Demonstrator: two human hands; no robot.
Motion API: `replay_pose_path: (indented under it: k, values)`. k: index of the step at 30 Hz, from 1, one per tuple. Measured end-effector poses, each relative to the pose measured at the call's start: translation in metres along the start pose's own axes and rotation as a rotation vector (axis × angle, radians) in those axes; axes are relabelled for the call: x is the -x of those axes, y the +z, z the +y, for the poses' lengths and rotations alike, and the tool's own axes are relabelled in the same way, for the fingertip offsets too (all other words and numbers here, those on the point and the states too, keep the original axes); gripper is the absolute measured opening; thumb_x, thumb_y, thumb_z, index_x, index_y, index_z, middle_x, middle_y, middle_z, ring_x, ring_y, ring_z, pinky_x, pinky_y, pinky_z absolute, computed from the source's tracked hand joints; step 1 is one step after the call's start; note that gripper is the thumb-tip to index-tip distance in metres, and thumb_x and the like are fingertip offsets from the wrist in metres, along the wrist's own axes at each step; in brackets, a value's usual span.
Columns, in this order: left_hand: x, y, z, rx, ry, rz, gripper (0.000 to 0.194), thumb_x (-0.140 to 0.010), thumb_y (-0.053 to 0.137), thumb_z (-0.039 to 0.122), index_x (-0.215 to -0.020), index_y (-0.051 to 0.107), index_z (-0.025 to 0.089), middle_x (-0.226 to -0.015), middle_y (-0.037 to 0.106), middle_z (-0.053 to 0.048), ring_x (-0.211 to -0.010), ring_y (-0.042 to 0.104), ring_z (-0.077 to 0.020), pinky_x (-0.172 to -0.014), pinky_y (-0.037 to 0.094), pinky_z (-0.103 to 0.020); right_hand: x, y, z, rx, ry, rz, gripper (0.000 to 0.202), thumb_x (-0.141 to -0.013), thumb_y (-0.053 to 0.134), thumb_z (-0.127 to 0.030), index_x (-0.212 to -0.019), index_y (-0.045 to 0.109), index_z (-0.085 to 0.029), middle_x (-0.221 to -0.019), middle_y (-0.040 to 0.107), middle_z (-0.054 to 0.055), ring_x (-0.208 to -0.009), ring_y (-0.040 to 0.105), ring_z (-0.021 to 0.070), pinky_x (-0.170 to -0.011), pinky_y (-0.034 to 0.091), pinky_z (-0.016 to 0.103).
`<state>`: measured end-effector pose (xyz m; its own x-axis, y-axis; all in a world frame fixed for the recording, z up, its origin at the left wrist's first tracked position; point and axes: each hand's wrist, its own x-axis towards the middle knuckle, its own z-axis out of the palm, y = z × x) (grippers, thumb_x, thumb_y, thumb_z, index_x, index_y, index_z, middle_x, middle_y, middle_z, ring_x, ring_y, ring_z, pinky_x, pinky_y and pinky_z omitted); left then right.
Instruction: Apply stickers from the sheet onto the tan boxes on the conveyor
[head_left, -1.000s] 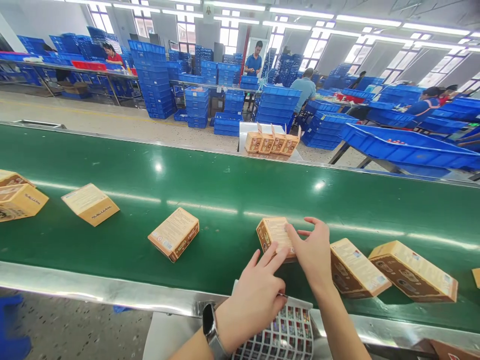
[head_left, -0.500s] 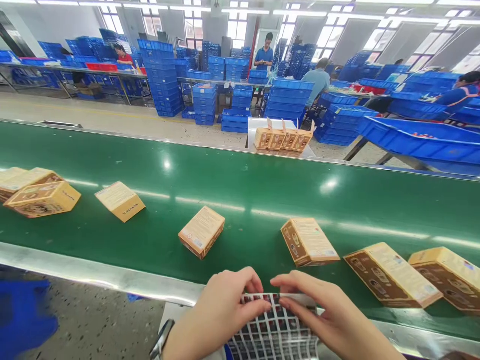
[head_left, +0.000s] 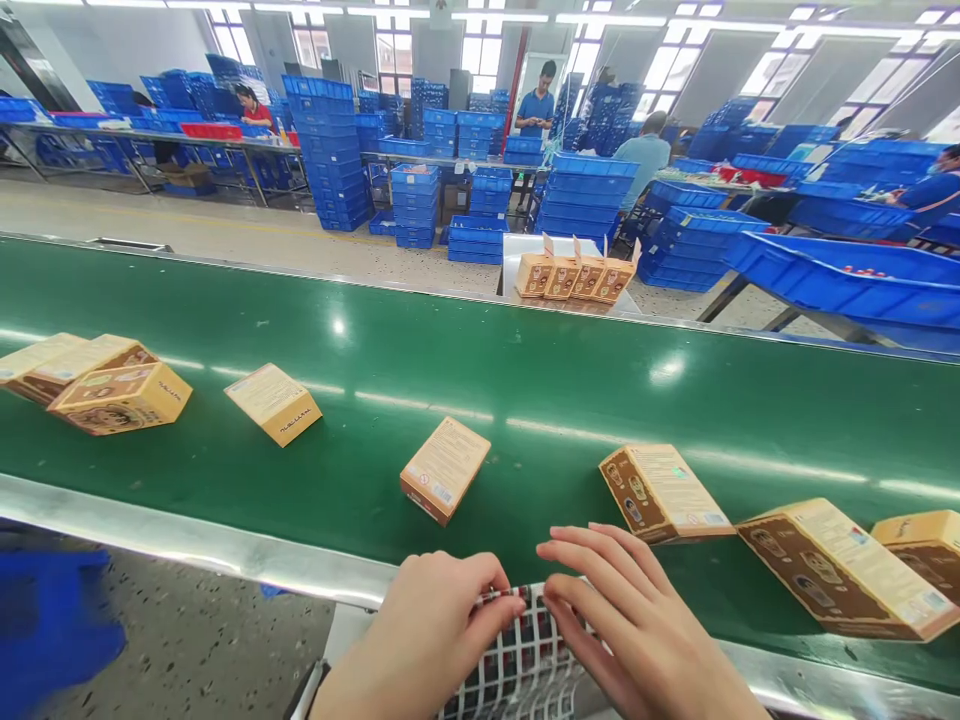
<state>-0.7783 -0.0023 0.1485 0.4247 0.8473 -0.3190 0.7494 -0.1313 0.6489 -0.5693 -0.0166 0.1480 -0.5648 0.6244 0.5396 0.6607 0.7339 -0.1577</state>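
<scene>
My left hand is closed on the upper edge of a sticker sheet, a flexible sheet of dark and red squares divided by white grid lines. My right hand is at the same edge, its thumb and index finger close together on the sheet and the other fingers stretched out. The sheet bends downward below both hands, and its lower part leaves the frame. Just beyond the hands, a small tan and brown carton lies on the green conveyor belt.
More cartons lie on the belt: one at left, a cluster farther left, and several at right, including a brown-sided carton. Across the belt, upright cartons stand on a side table. Blue crates and several people are behind.
The cartons on the belt have shifted to the right. My right hand's outer fingers have lifted and spread, while both hands stay at the sheet's upper edge.
</scene>
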Motion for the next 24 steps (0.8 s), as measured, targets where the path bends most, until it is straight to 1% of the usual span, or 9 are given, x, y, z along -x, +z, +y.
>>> replay_pose_path:
  k: [2,5,7,10,12,15,17,20,24]
  values:
    - [0.001,-0.003,-0.001,0.018,-0.032,0.008,0.017,-0.096,0.059,0.031,-0.084,0.070,0.024,-0.066,0.069,0.005,-0.060,0.058,-0.0154,-0.057,0.031,-0.025,0.001,-0.002,0.002,-0.158,0.108,-0.013,0.017,-0.091,0.053,-0.010,-0.087,0.062,-0.024,-0.102,0.076,0.005,-0.101,0.071,0.0204,-0.087,0.055,0.032]
    - [0.003,-0.009,-0.008,0.027,-0.020,0.035,0.015,-0.092,0.064,0.025,-0.079,0.070,0.023,-0.069,0.070,0.003,-0.066,0.061,-0.0167,-0.060,0.037,-0.026,0.001,-0.001,0.013,-0.508,0.501,-0.010,0.013,-0.093,0.058,-0.028,-0.081,0.064,-0.025,-0.109,0.075,0.005,-0.103,0.071,0.0215,-0.084,0.058,0.030]
    - [0.004,-0.012,-0.015,0.035,0.083,0.089,0.014,-0.087,0.069,0.021,-0.074,0.069,0.022,-0.079,0.071,0.000,-0.080,0.065,-0.0196,-0.067,0.045,-0.027,-0.001,0.008,0.024,-0.753,0.844,0.055,0.021,-0.093,0.059,-0.045,-0.097,0.067,-0.027,-0.117,0.074,0.007,-0.105,0.071,0.0241,-0.087,0.059,0.035]
    - [0.005,-0.015,-0.030,0.041,0.240,0.237,0.014,-0.084,0.071,0.017,-0.071,0.069,0.021,-0.125,0.068,-0.007,-0.122,0.057,-0.0302,-0.095,0.050,-0.039,-0.012,0.032,0.037,-1.035,1.177,0.134,0.056,-0.089,0.060,-0.059,-0.136,0.053,-0.029,-0.130,0.068,0.010,-0.113,0.067,0.0270,-0.094,0.056,0.042]
    - [0.004,-0.017,-0.040,0.027,0.269,0.296,0.014,-0.085,0.069,0.018,-0.071,0.070,0.022,-0.153,0.048,-0.005,-0.144,0.035,-0.0371,-0.109,0.042,-0.052,-0.025,0.050,0.042,-1.142,1.217,0.134,0.072,-0.086,0.063,-0.061,-0.148,0.041,-0.030,-0.134,0.065,0.009,-0.118,0.064,0.0273,-0.098,0.053,0.044]
    - [0.002,-0.017,-0.048,-0.001,0.288,0.249,0.015,-0.087,0.068,0.020,-0.072,0.070,0.022,-0.161,0.035,-0.002,-0.151,0.018,-0.0398,-0.116,0.028,-0.065,-0.047,0.070,0.046,-1.189,1.133,0.119,0.083,-0.080,0.068,-0.062,-0.149,0.038,-0.029,-0.135,0.066,0.009,-0.121,0.062,0.0268,-0.101,0.050,0.044]
    - [0.000,-0.015,-0.049,-0.014,0.303,0.184,0.015,-0.087,0.068,0.020,-0.072,0.070,0.022,-0.160,0.034,-0.001,-0.151,0.018,-0.0393,-0.118,0.021,-0.068,-0.059,0.075,0.049,-1.144,1.073,0.099,0.078,-0.075,0.070,-0.064,-0.140,0.049,-0.027,-0.131,0.068,0.010,-0.119,0.063,0.0268,-0.100,0.049,0.042]
    - [-0.004,-0.009,-0.046,-0.011,0.306,0.118,0.013,-0.085,0.070,0.017,-0.073,0.070,0.021,-0.159,0.035,-0.002,-0.150,0.022,-0.0370,-0.120,0.018,-0.066,-0.067,0.075,0.057,-1.074,1.044,0.049,0.059,-0.072,0.071,-0.066,-0.111,0.067,-0.022,-0.119,0.073,0.011,-0.110,0.066,0.0282,-0.090,0.052,0.038]
    - [-0.012,0.000,-0.042,0.038,0.296,0.089,0.011,-0.083,0.073,0.016,-0.075,0.070,0.021,-0.158,0.038,-0.004,-0.149,0.027,-0.0343,-0.121,0.024,-0.058,-0.063,0.070,0.069,-1.031,1.063,-0.033,0.042,-0.073,0.073,-0.060,-0.084,0.070,-0.020,-0.119,0.073,0.010,-0.095,0.068,0.0255,-0.078,0.051,0.034]
